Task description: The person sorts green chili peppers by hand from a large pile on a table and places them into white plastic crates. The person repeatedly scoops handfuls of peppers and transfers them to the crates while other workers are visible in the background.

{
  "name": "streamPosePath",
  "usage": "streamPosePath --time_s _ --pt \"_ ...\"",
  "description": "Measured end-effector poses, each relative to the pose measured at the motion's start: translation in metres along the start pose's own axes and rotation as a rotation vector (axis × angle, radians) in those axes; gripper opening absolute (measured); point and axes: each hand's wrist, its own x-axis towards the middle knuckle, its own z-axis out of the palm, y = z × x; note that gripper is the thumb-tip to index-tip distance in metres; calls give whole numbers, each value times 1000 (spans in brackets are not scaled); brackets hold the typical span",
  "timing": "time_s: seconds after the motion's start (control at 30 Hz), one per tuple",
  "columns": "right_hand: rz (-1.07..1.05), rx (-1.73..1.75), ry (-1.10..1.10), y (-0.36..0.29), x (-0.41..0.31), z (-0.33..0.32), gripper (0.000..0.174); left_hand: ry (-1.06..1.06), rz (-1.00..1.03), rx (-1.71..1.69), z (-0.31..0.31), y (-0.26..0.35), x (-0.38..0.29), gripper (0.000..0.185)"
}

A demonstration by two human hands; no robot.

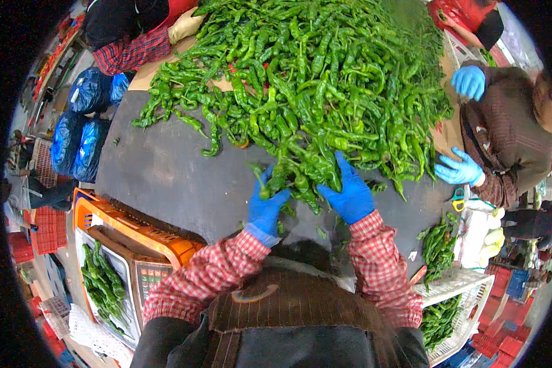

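A broad heap of long green peppers (303,83) covers the far part of the dark tabletop (165,156). At the heap's near edge, a bunch of green peppers (299,172) lies between my two blue-gloved hands. My left hand (264,211) clasps the bunch from the left, with one pepper over its thumb side. From the right, my right hand (349,195) presses against the same bunch, fingers partly under the peppers. Some fingertips of both hands are hidden by peppers. Small leaf scraps (321,232) lie on the tabletop close to my wrists.
Left stands a weighing scale (152,280) with peppers on its tray, beside an orange crate (138,230). Rightward are a small pepper pile (439,248), scissors (458,199) and a white crate (480,294). A co-worker's blue-gloved hand (460,168) is at the right edge; another's gloved hand (186,25) is far left.
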Motion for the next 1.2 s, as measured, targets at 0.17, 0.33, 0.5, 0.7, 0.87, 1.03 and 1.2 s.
streamPosePath --time_s 0.17,0.33,0.5,0.7,0.87,1.03,1.2 --pt "-207 -97 143 12 47 -14 53 64 32 -120 -26 -1 -1 60" --pt "-181 -737 -38 9 81 6 40 38 -25 -13 -18 0 1 62" --pt "-62 -616 16 -21 36 42 44 66 -3 -48 -27 13 -11 71" --pt "-89 -115 -35 -30 -1 54 57 75 31 166 -51 24 -36 72" --pt "-61 118 147 -13 21 31 42 97 126 182 -57 20 -35 67" --pt "-189 47 54 -24 60 35 32 96 72 96 -60 17 -34 67" --pt "-164 -357 -251 -57 90 70 48 54 56 9 -63 14 -33 70"
